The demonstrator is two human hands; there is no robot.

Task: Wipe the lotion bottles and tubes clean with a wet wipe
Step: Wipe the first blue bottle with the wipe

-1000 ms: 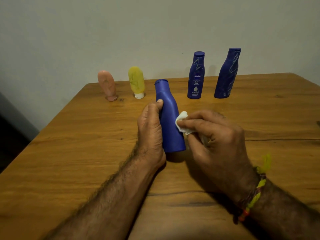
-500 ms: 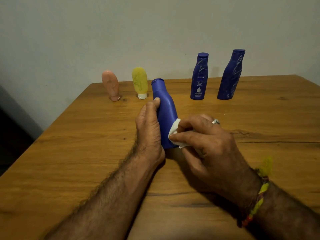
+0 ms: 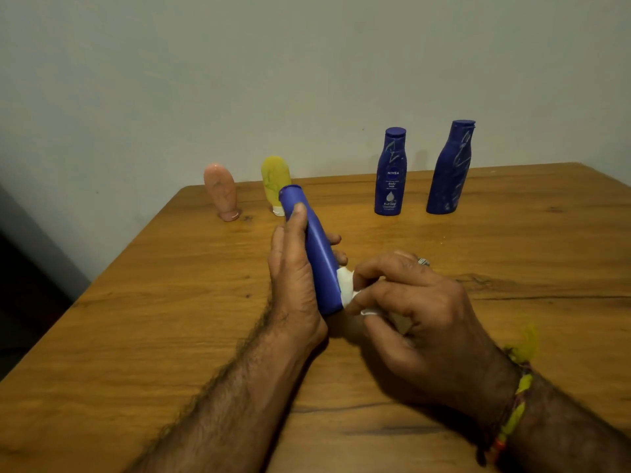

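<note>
Gripping the blue bottle (image 3: 317, 264) round its body with the left hand (image 3: 293, 278), thumb up near the cap, base tilted toward the wooden table (image 3: 170, 302). Pinching the wet wipe (image 3: 345, 286) in the right hand (image 3: 420, 312), pressed against the bottle's lower side. Probably light, stiff plastic, smooth and likely slippery once damp; best held at the waist, away from the wiped patch. Standing at the back, untouched: 2 tubes, pink (image 3: 221, 192) and yellow (image 3: 275, 180), and 2 more blue bottles (image 3: 390, 172).

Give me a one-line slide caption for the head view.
Left hand grips a tilted blue bottle while right hand rubs a white wipe near its base.
</note>
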